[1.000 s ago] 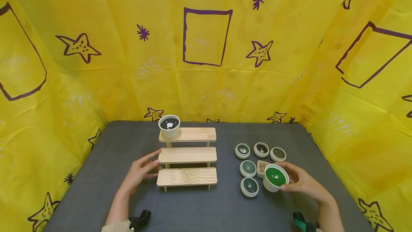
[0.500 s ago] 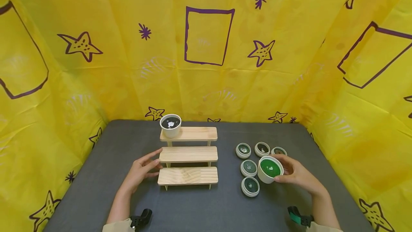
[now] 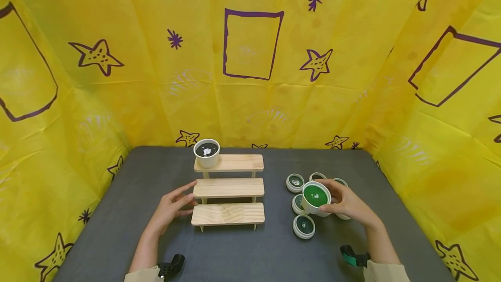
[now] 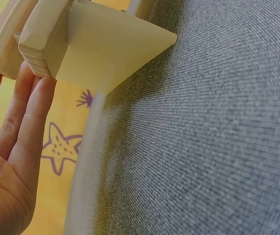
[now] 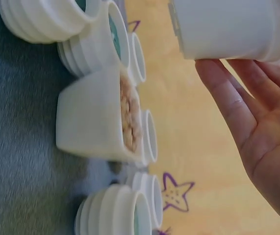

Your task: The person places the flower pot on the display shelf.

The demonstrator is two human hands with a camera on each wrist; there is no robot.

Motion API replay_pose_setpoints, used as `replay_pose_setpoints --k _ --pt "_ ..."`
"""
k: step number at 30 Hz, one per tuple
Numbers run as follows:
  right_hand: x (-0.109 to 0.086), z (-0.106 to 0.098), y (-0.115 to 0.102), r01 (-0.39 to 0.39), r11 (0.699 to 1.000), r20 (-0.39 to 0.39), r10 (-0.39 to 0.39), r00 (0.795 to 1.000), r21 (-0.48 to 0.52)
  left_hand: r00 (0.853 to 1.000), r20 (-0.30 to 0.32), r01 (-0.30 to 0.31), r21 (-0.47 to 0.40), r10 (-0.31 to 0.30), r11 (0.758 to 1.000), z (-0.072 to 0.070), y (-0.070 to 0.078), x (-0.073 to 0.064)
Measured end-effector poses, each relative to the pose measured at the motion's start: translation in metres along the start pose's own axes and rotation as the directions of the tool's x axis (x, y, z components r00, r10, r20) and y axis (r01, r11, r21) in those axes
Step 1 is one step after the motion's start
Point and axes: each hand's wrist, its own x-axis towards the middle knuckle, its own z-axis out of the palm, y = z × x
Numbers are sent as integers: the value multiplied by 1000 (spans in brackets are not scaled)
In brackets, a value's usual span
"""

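My right hand (image 3: pixel 348 203) grips a white pot (image 3: pixel 315 196) with a bright green fill, fingers and thumb around its side. The right wrist view shows this pot (image 5: pixel 228 29) raised above a squarish white pot (image 5: pixel 90 117) of tan granules. At the left end of a three-tier wooden stand (image 3: pixel 228 188), my left hand (image 3: pixel 166 212) rests with fingers extended. In the left wrist view its fingertips (image 4: pixel 44 85) touch the end of a wooden board (image 4: pixel 46 44). Another white pot (image 3: pixel 207 160), dark inside, stands at the left of the top tier.
Several small round pots stand on the dark table right of the stand, among them one at the front (image 3: pixel 303 226) and one at the back left (image 3: pixel 295 182). My right hand and its pot partly cover others. A yellow patterned cloth (image 3: pixel 250 112) encloses the table's back and sides.
My right hand has carried the green-filled pot leftward and a little toward the back, over the small pots. My left hand has stayed at the stand.
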Motion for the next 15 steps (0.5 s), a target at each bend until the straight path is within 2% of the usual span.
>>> replay_pose_setpoints --k 8,15 --pt "24 9 -9 6 1000 25 -6 1000 14 1000 -1 -8 -2 8 1000 0 -2 1" --pt "40 14 -18 9 1000 -12 -9 1000 -27 1000 -18 11 -7 -11 1000 1 -4 2"
